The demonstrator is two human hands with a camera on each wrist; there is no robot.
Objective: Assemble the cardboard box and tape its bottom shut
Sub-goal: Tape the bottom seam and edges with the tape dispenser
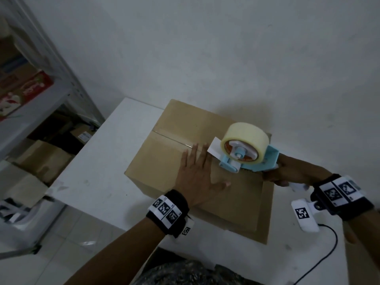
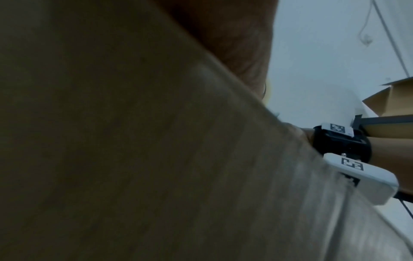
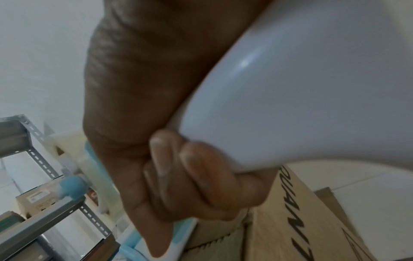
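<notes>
1. The cardboard box stood bottom-up on the white table, pushed against the wall, its flaps folded shut so that the centre seam faced upward. I take the box as landmark for all that follows.

2. The seam ran across the box's top face from the far-left edge toward the near-right corner. That line was the long axis the taping had to follow.

3. The left hand lay flat on the box just on the near side of the seam, fingers straight and spread, gripping nothing and only pressing the flap down. The left wrist view showed little but blurred cardboard close up.

4. The tape dispenser sat on the box at the seam's right end, its roll upright and its white front tab pointing left along the seam, just beside the left fingertips.

5. The right hand was off the box's right edge, fingers wrapped tightly round the dispenser's white handle.

6. Glossy tape seemed to cover the seam's left stretch already, though the dim light left that uncertain.

7. Judgement: the right hand was the one placed to drive the dispenser, and its travel needed to stay parallel to the seam. The left fingers lay close to the dispenser's path.
</notes>
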